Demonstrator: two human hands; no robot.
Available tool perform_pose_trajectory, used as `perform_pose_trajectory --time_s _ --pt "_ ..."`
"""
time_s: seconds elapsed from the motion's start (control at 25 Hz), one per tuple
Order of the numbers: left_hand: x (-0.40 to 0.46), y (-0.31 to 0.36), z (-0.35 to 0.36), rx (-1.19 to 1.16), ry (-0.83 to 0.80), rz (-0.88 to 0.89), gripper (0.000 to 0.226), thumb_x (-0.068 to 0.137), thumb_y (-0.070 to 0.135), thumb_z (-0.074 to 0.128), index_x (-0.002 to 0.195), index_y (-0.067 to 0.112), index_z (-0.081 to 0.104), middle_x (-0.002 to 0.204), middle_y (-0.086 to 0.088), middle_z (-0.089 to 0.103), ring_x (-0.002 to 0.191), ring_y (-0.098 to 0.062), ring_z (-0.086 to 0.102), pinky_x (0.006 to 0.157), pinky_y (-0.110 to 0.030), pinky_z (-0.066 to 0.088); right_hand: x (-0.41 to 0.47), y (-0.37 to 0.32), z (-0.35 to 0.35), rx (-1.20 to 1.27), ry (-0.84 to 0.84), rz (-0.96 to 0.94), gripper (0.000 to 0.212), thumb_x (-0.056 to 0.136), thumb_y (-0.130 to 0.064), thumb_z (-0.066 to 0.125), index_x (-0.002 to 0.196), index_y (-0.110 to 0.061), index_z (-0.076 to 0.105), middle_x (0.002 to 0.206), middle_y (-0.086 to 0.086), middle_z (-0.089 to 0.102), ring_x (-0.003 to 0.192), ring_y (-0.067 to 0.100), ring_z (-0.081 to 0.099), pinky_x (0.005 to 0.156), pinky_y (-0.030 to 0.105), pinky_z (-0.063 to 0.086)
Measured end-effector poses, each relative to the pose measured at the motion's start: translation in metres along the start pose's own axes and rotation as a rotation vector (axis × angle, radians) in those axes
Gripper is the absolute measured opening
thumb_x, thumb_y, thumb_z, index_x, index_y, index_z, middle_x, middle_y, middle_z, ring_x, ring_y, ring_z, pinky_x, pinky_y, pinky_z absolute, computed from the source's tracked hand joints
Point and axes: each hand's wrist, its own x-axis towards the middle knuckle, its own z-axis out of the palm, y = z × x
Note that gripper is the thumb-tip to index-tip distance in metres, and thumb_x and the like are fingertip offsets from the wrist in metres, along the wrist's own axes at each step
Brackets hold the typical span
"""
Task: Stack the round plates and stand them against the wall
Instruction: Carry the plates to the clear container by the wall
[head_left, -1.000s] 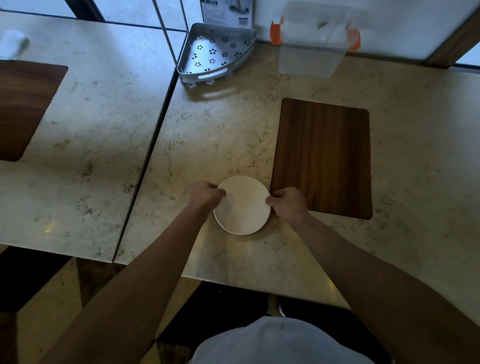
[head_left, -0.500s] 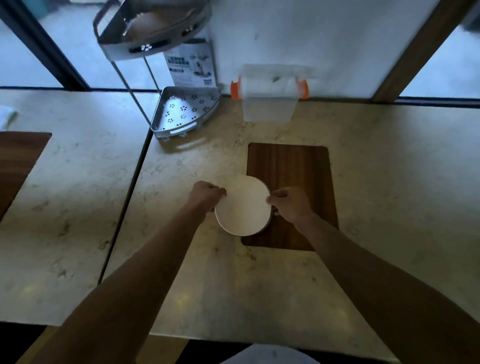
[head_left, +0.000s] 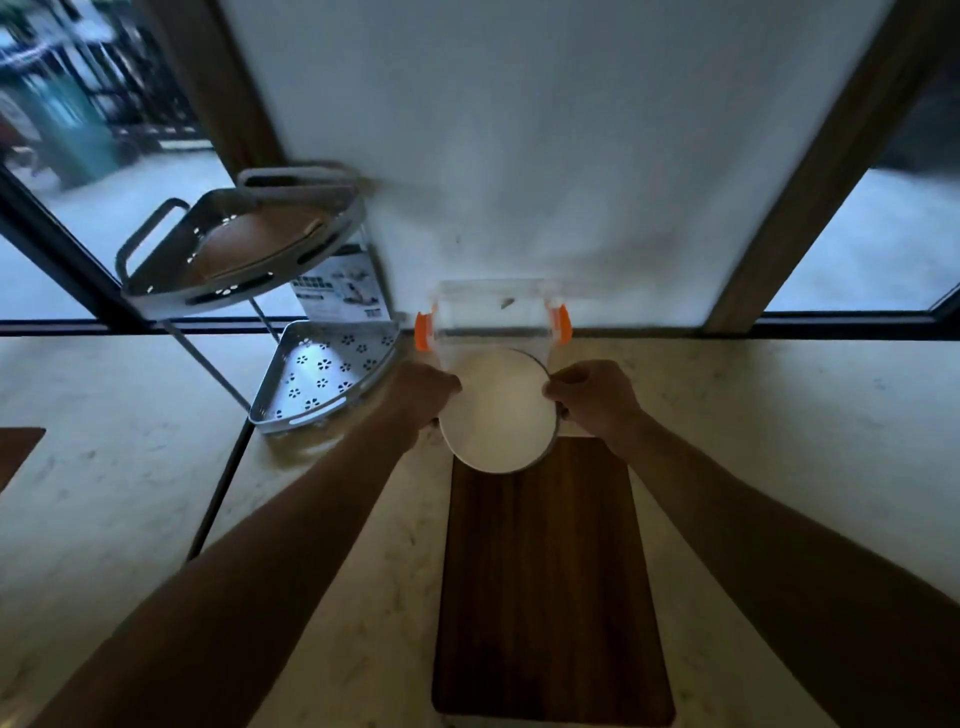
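- Left hand (head_left: 423, 397): grip clenched on the left rim of the round plates (head_left: 501, 410); the forearm reaches in from the lower left of the head view.
- Right hand (head_left: 592, 397): grip clenched on the right rim of the same plates, fingers curled over the edge; the forearm enters from the lower right.
- Round plates: white, held between the two hands with the pale face turned toward the camera. A darker edge showing along the lower right rim suggests more than one plate, though the count cannot be told. The lower edge overlaps the far end of the wooden board (head_left: 550, 577); whether it touches the board or the table (head_left: 779, 415) cannot be told.
- Clear container (head_left: 493, 312): transparent, with orange clips on its two sides, standing on the table against the wall (head_left: 519, 156). The upper rim of the plates overlaps its front, so the plates sit just before it.
- Wooden board: dark, rectangular, lying flat on the pale marbled table and running from the plates toward the camera.
- Corner rack (head_left: 249, 249): grey metal, two tiers, left of the container beside the window; its lower perforated tray (head_left: 327, 379) lies near the left hand, apart from it.
- Printed card (head_left: 340, 291): propped behind the rack at the foot of the wall.
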Motion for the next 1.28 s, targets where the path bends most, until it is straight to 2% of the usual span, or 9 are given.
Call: perform_pose_trajectory --time_s 0.28,0.4,0.48,0.56,0.64,0.72,0.84,0.96,1.28 --pt "0.094 0.075 -0.006 0.068 0.052 0.206 0.006 0.076 0.004 0.069 0.079 0.007 0.066 0.076 -0.014 0.066 0.063 -0.025 0.065 0.048 -0.033 0.056 0.11 -0.055 -0.017 -0.064 0.028 -0.139 0.011 0.076 -0.019 0.073 0.085 -0.013 0.075 0.082 0.008 0.074 0.083 0.027 0.069 0.083 0.042 0.057" --pt "0.132 0.091 -0.008 0.144 0.075 0.261 0.008 0.078 0.008 0.07 0.086 0.01 0.066 0.075 -0.009 0.067 0.065 -0.025 0.066 0.054 -0.033 0.058 0.152 -0.066 -0.013 -0.125 0.068 -0.235 0.013 0.075 -0.019 0.073 0.087 -0.016 0.073 0.082 0.001 0.072 0.082 0.019 0.067 0.072 0.023 0.05" --pt "0.151 0.092 -0.008 0.193 0.061 0.299 0.01 0.08 0.009 0.068 0.089 0.012 0.065 0.086 -0.013 0.069 0.075 -0.031 0.069 0.067 -0.041 0.06 0.173 -0.064 -0.008 -0.16 0.104 -0.297 0.014 0.073 -0.018 0.074 0.087 -0.016 0.072 0.082 -0.003 0.071 0.078 0.01 0.064 0.063 0.005 0.039" --pt "0.17 0.086 -0.004 0.284 0.06 0.357 0.01 0.081 0.008 0.066 0.089 0.013 0.063 0.093 -0.014 0.069 0.086 -0.036 0.066 0.077 -0.043 0.056 0.193 -0.056 0.001 -0.193 0.113 -0.335 0.017 0.07 -0.016 0.075 0.087 -0.016 0.071 0.082 -0.004 0.071 0.075 0.007 0.062 0.061 -0.001 0.037" --pt "0.186 0.074 0.003 0.472 0.08 0.442 0.011 0.082 0.008 0.064 0.092 0.012 0.063 0.097 -0.012 0.067 0.091 -0.032 0.063 0.076 -0.034 0.048 0.209 -0.043 0.013 -0.244 0.117 -0.359 0.018 0.069 -0.015 0.075 0.086 -0.017 0.071 0.081 -0.004 0.072 0.074 0.009 0.062 0.064 0.003 0.04" --pt "0.2 0.063 0.01 0.562 0.107 0.52 0.013 0.083 0.009 0.065 0.097 0.009 0.064 0.1 -0.012 0.068 0.092 -0.028 0.062 0.076 -0.029 0.041 0.221 -0.029 0.024 -0.281 0.134 -0.396 0.016 0.07 -0.015 0.074 0.086 -0.017 0.071 0.082 -0.003 0.073 0.078 0.015 0.063 0.073 0.023 0.049" --pt "0.214 0.048 0.019 0.589 0.135 0.568 0.013 0.085 0.012 0.064 0.097 0.01 0.067 0.102 -0.01 0.07 0.095 -0.029 0.06 0.082 -0.036 0.044 0.231 -0.013 0.035 -0.33 0.157 -0.432 0.014 0.074 -0.018 0.073 0.089 -0.018 0.072 0.084 -0.002 0.075 0.087 0.022 0.063 0.08 0.038 0.052" --pt "0.226 0.037 0.026 0.71 0.179 0.577 0.014 0.087 0.018 0.063 0.099 0.016 0.068 0.104 -0.004 0.07 0.105 -0.03 0.052 0.091 -0.045 0.038 0.239 -0.003 0.041 -0.348 0.172 -0.432 0.014 0.076 -0.02 0.074 0.089 -0.018 0.073 0.085 -0.001 0.075 0.087 0.023 0.064 0.081 0.041 0.053" --pt "0.235 0.029 0.034 0.947 0.221 0.572 0.018 0.091 0.025 0.056 0.105 0.021 0.066 0.104 -0.002 0.071 0.107 -0.029 0.049 0.09 -0.044 0.035 0.242 0.006 0.047 -0.531 0.222 -0.43 0.018 0.083 -0.03 0.068 0.098 -0.022 0.072 0.091 -0.005 0.076 0.099 0.026 0.061 0.09 0.041 0.044"
